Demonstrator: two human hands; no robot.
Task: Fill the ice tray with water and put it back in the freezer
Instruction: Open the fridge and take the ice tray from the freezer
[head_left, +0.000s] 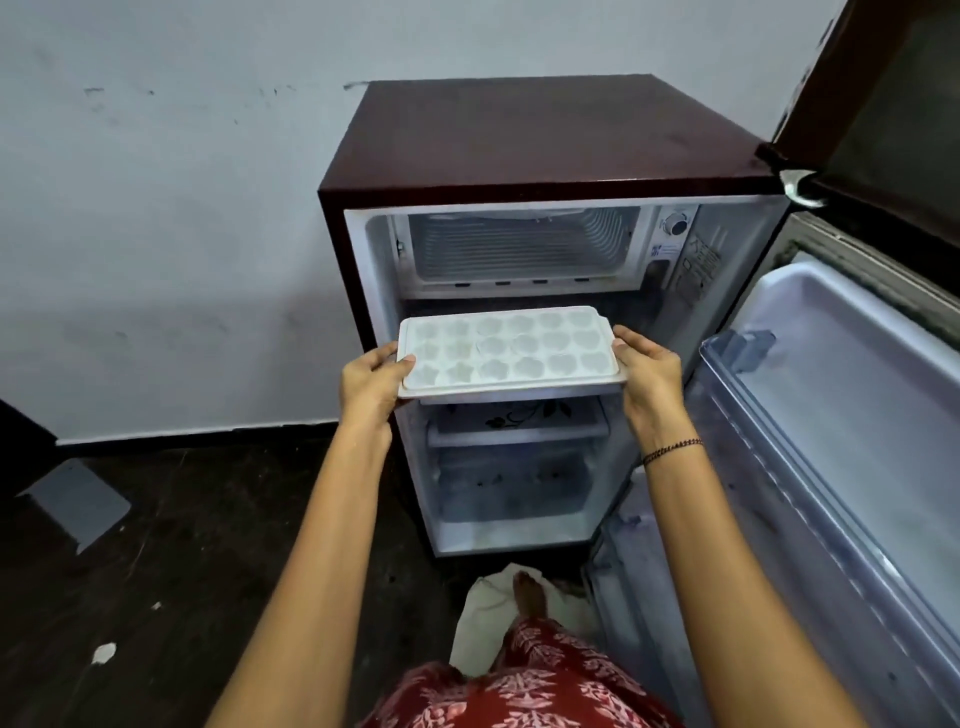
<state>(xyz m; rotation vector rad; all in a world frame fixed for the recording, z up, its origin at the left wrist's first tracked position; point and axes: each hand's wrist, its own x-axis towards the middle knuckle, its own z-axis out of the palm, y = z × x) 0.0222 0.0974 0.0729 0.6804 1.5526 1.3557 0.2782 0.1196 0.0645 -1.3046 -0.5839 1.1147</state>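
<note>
Dark floor (208, 545) bears the fridge (519, 135) and white cloth (479, 616).

No legible text. Beside the freezer compartment (519, 247), the blue-and-white sticker (662, 251) under the thermostat dial (677, 225) and the printed panel (698, 270) on the right inner wall (748, 244) carry markings — too small and blurred to read.

Bare arms (322, 545) all the way down. Thin dark beaded bracelet (672, 451) at the wrist of the right hand (649, 374), and the clothing (524, 686) is red with a pale pink leafy print.
</note>
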